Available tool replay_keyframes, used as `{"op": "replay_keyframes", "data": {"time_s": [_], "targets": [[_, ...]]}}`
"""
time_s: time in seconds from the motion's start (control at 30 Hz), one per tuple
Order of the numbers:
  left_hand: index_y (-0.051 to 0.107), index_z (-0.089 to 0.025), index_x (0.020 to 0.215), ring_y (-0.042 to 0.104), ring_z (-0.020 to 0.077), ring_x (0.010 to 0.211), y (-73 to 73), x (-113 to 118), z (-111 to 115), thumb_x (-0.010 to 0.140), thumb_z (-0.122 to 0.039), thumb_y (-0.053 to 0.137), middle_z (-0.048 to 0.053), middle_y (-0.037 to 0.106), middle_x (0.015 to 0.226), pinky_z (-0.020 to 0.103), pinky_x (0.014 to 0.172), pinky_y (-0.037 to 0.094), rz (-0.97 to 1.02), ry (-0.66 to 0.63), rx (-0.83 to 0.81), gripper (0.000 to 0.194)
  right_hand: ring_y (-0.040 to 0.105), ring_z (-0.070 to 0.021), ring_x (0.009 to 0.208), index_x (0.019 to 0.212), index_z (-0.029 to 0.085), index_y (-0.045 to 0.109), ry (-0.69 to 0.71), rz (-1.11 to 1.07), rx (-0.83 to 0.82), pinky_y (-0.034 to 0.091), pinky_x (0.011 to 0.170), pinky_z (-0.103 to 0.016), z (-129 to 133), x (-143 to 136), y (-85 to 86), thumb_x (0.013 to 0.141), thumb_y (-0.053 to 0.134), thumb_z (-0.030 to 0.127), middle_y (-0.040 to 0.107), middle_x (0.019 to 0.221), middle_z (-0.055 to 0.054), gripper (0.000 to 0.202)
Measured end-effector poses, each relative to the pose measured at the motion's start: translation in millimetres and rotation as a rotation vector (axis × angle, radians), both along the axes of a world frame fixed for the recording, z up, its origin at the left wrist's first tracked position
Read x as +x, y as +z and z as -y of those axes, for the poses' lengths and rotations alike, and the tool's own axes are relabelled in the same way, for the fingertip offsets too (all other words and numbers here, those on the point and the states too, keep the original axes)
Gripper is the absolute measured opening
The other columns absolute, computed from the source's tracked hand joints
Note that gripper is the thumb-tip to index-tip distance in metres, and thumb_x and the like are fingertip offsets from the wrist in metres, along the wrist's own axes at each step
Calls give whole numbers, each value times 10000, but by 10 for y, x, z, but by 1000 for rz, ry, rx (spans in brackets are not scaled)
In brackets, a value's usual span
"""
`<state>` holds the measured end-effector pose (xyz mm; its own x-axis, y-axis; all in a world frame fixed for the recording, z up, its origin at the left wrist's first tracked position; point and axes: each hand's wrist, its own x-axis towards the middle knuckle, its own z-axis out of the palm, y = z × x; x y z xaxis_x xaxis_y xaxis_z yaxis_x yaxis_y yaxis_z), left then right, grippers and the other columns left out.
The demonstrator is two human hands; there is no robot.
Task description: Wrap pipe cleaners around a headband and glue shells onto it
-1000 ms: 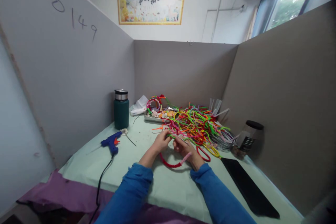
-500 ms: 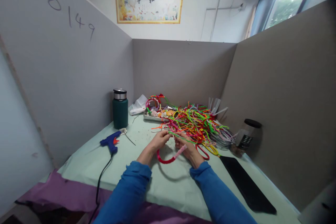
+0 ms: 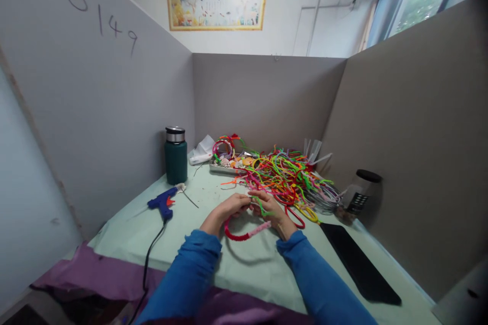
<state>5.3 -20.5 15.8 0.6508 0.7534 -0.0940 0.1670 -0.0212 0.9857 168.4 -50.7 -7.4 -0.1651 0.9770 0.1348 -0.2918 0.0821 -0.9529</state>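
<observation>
I see both hands [image 3: 252, 209] pinching a green stem [image 3: 261, 206], with bare tabletop [image 3: 247, 274] between them and the near edge.

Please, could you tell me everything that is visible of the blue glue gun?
The glue gun is blue, apparently plastic, with a red-orange trigger and a black cord hanging over the near edge. It lies on its side on the pale green cloth, its whitish tip beside a thin dark rod; they may touch.
</observation>
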Motion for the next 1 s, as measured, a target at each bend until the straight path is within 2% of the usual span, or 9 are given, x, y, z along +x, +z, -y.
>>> {"op": "replay_keyframes", "data": {"time_s": [0.13,0.23,0.33,0.43,0.6,0.73,0.87,1.0], "targets": [[534,-152,677,192,44,376,-4,11,2,729,-447,551,-91,291,455,217,387,118,14,-9,-8,301,529,-125,587,823,214,668,-74,11,20,379,514,-234,-54,-11,-69,638,747,430,612,698,4,295],[520,-147,679,195,36,400,28,13,39,714,-440,570,-87,306,502,208,391,119,80,-18,-15,299,521,-129,595,775,201,655,-172,-2,-3,364,502,-230,-104,-26,-90,638,721,505,612,710,-5,339],[486,-157,685,202,33,417,64,7,75,673,-374,609,-89,305,529,196,396,125,170,-20,-49,249,451,-106,513,729,195,636,-265,24,9,314,465,-228,-115,-35,-68,609,741,500,566,618,19,344],[485,-172,766,245,38,427,77,2,86,632,-273,609,-86,337,543,181,396,146,232,45,-36,208,372,-91,457,676,193,605,-323,48,53,271,443,-235,-100,-36,-43,605,745,487,466,515,54,334],[496,-200,897,270,49,418,86,3,85,632,-208,571,-88,347,540,169,386,163,278,112,38,276,333,-84,441,656,185,575,-291,113,96,236,436,-235,-99,-36,-55,652,706,486,401,487,68,328],[516,-189,883,255,45,410,130,11,110,646,-217,586,-90,331,531,175,387,152,294,138,57,248,311,-83,429,604,184,541,-239,200,141,226,439,-245,-65,-23,-34,678,685,478,380,473,66,336],[531,-159,816,251,43,409,140,32,108,683,-254,583,-86,332,523,182,386,150,304,222,78,171,366,-99,472,588,189,536,-173,248,229,251,472,-258,-12,-2,-6,736,657,444,424,515,39,318],[563,-154,827,294,53,416,90,53,44,707,-238,559,-74,398,530,183,391,194,295,322,172,146,385,-100,487,651,193,579,-40,123,112,260,477,-259,-12,-9,-17,729,663,458,471,579,20,289]]}}
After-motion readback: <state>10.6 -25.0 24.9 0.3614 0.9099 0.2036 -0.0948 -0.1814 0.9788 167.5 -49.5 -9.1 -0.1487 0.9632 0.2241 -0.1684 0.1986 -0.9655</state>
